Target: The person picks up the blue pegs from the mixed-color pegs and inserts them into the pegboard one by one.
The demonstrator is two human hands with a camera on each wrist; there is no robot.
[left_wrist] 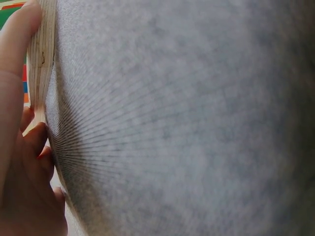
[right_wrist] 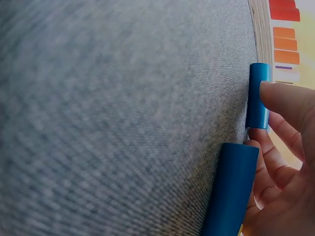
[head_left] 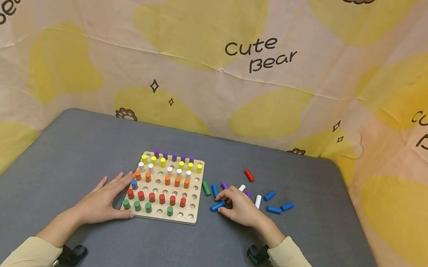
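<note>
The left grip (head_left: pixel 104 200), outstretched and holding nothing, touches the pegboard (head_left: pixel 190 190) on the worktop (head_left: pixel 112 146). To its right, the right grip (head_left: pixel 243 207) curls about a loose blue peg (head_left: pixel 217 206), fingertips partly hidden, and covers some of a white peg (head_left: pixel 242 187). In the pegboard stand pegs (head_left: pixel 152 197), near to far: green, red, one blue, orange, white, yellow, purple.

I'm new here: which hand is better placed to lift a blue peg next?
Probably the right hand: it touches a blue peg; the left hand rests at the left edge of the pegboard.
</note>
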